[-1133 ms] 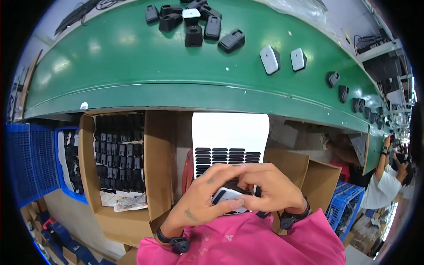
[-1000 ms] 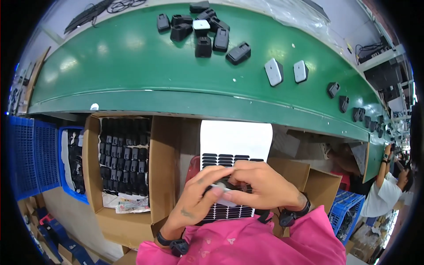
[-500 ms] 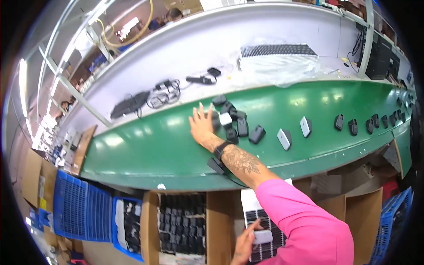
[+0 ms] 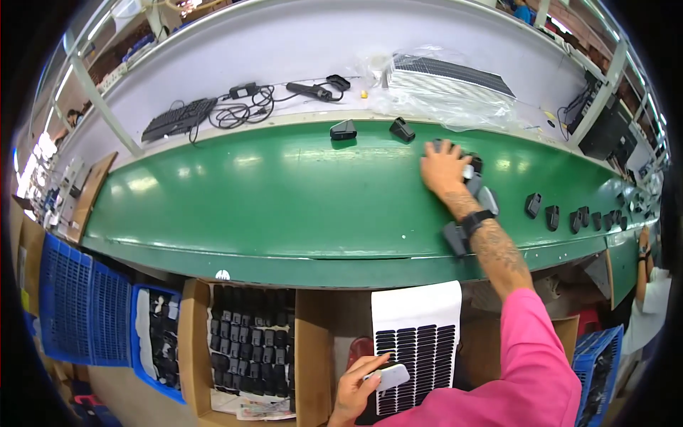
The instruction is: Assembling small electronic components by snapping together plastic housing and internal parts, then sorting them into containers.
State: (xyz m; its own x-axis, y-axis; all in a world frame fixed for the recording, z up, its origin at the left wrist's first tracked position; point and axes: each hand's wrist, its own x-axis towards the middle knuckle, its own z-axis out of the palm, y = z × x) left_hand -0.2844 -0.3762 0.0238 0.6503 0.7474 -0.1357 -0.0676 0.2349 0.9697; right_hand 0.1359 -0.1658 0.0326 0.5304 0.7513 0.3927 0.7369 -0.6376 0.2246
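Observation:
My left hand [image 4: 353, 390], low in the view, pinches a small device with a pale grey face [image 4: 390, 377]. It is over a white sheet of black oblong stickers [image 4: 420, 356]. My right arm, in a pink sleeve with a dark wristband, stretches across the green bench. My right hand [image 4: 446, 171] lies with fingers spread against a cluster of black devices [image 4: 473, 183]; its palm hides part of them. One device with a pale face [image 4: 488, 201] sits by the wrist. A black device [image 4: 455, 240] lies beside the forearm near the bench's front edge.
Two black devices [image 4: 343, 129] [image 4: 402, 129] lie at the bench's back edge. Several more [image 4: 553, 218] line its right side. On the back ledge are a keyboard [image 4: 178, 121], cables and a plastic-wrapped stack of sheets [image 4: 452, 89]. Below stand a filled carton [image 4: 306, 356] and blue crates [image 4: 85, 302].
My right hand has moved right across the bench, and the cluster of devices has shifted right with it. Two devices now lie apart at the back edge. My left hand still holds its device.

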